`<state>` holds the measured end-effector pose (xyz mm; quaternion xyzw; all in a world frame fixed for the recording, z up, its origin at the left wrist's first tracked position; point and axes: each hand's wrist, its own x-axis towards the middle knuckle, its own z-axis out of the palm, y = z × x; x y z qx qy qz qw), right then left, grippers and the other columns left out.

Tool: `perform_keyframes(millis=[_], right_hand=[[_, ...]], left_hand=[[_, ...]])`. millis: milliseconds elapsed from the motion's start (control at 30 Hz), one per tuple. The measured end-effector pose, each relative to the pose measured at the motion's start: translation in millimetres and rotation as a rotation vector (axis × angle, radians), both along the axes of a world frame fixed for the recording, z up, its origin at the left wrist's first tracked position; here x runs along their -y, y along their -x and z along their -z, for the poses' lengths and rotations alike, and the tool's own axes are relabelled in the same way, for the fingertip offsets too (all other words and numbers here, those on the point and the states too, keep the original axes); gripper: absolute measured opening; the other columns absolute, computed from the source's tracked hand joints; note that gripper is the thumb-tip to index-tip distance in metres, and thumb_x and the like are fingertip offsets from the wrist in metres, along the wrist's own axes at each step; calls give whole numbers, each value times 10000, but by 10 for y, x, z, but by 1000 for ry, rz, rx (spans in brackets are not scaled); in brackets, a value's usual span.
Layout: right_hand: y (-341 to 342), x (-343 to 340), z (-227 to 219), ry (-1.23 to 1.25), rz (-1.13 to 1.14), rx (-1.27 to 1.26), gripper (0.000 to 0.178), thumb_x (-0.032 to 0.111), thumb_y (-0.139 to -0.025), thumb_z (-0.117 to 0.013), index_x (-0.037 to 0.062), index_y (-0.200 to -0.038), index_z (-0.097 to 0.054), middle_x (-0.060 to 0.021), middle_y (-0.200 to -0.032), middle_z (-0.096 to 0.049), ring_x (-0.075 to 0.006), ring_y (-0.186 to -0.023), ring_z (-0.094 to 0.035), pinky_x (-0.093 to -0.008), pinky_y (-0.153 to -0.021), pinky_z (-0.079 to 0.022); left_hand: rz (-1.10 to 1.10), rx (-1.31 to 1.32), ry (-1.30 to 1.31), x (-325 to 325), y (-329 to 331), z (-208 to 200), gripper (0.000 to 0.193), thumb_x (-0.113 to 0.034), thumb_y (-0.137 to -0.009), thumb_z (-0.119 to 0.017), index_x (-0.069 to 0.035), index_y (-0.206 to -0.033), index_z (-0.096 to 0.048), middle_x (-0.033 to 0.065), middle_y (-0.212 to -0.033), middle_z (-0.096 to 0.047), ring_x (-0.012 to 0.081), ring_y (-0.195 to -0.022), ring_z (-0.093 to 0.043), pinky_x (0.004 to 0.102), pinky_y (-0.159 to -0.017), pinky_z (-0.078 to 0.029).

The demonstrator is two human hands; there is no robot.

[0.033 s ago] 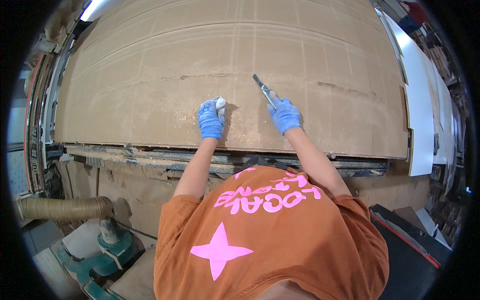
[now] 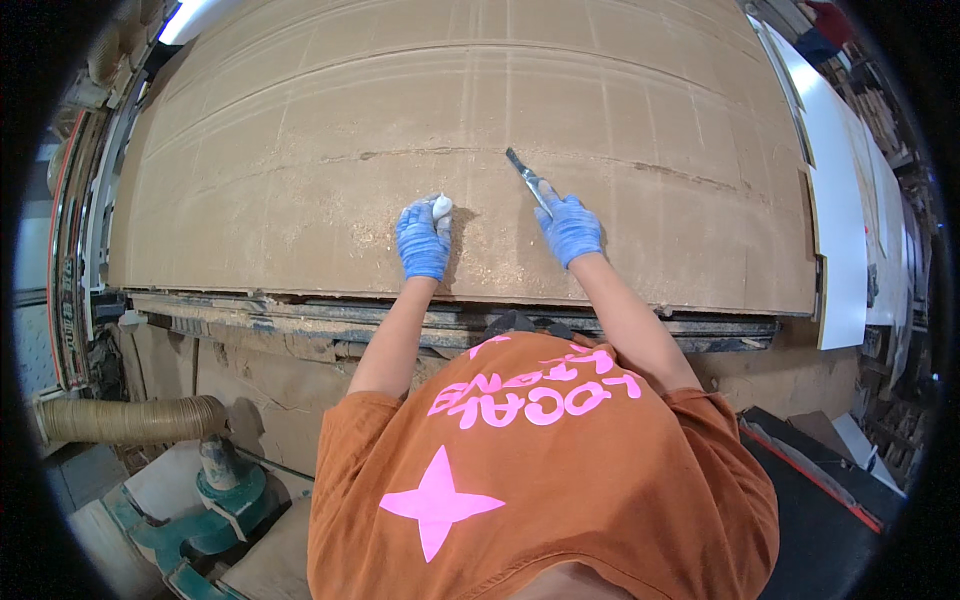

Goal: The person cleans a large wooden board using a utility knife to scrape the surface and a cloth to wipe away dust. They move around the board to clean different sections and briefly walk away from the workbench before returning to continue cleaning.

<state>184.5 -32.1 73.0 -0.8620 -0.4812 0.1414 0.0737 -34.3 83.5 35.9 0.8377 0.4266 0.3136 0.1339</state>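
Blue-gloved left hand (image 2: 423, 241) rests on the brown fibreboard sheet (image 2: 300, 150), fingers closed around a small white lump (image 2: 440, 207) near the sheet's front edge. Right hand (image 2: 570, 228), also gloved, fingers gripping a metal scraper (image 2: 527, 178), blade angled up-left, tip touching the board at a routed groove line. Sawdust lies around both hands. Corrugated dust hose (image 2: 120, 418) sits lower left.
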Motion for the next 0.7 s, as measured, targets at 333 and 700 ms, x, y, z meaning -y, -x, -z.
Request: perform_keyframes(millis=[333, 700], right_hand=[[51, -170, -46, 9, 82, -26, 482, 414, -889, -496, 280, -1345, -417, -175, -966, -623, -357, -870, -626, -457, -777, -493], [-129, -324, 31, 7, 138, -106, 453, 439, -903, -439, 229, -1305, -449, -187, -1007, -637, -369, -902, -621, -469, -801, -480]], left_hand=[[-38, 9, 48, 21, 25, 19, 295, -155, -779, -623, -96, -1067, -605, 88, -1046, -623, 284, -979, -561, 391, -892, -416], [-2, 8, 15, -12, 34, 70, 287, -213, -796, -608, -106, -1062, -608, 89, -1048, -620, 289, -998, -560, 398, -928, -395]])
